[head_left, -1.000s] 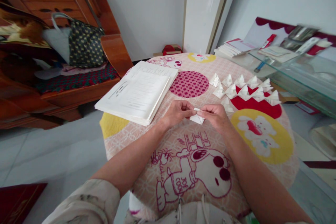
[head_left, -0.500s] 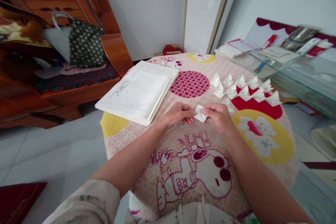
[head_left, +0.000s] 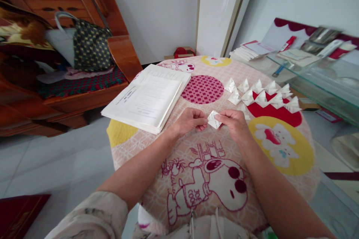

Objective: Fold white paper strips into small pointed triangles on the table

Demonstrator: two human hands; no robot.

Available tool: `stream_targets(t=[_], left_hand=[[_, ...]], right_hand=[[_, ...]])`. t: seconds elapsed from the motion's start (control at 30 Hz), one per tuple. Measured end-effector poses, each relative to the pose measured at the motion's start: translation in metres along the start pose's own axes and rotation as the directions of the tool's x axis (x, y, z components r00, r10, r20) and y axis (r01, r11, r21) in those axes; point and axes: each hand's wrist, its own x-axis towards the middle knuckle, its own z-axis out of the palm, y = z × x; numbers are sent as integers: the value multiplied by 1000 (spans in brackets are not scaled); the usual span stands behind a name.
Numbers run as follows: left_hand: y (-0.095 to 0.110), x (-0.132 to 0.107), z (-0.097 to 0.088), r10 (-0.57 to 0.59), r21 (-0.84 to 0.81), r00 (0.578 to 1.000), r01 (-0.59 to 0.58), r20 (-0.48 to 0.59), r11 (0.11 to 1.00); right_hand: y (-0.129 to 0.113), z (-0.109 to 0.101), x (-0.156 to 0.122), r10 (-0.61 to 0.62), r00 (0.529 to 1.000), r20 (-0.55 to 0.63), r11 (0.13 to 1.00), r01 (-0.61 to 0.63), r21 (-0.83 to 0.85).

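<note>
Above the table I hold a small folded paper square [head_left: 213,120], turned like a diamond, with print on it. My right hand [head_left: 235,122] pinches its right side, thumb on top. At its left corner are the closed thumb and fingers of my left hand [head_left: 191,121], pinching the tip. To the right stand two rows of folded paper pieces [head_left: 261,98] with pointed tops, made of similar printed paper. One more pale piece [head_left: 244,112] lies partly hidden behind my right hand. A stack of printed sheets [head_left: 146,99] lies left of my hands.
A patterned cloth [head_left: 193,149] covers the round table. On the right is a glass shelf [head_left: 325,78] with a metal bowl, papers and a red tube. Left of the table stands a wooden bench [head_left: 123,56] with a dotted bag [head_left: 91,46] on it.
The folded paper square has turned slightly and dropped a touch at its left side. My left fingers have shifted a little at its corner. The rest looks the same.
</note>
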Motion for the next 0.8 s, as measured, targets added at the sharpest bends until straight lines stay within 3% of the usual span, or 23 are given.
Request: stream_targets(t=[0.17,0.3,0.8], left_hand=[[2,-2,-3,36,-12,998,-35,49,999],[1,-1,-5,47,-82,998,-45,31,996],[4,-3,2,29,-74,999,-25,46,997]], right_hand=[[1,-2,0,10,1000,-8,1000,-9,28],[0,-1,0,11,1000,-7,1000,-11,20],[0,1,-1,15,1000,-3,1000,-15,-8]])
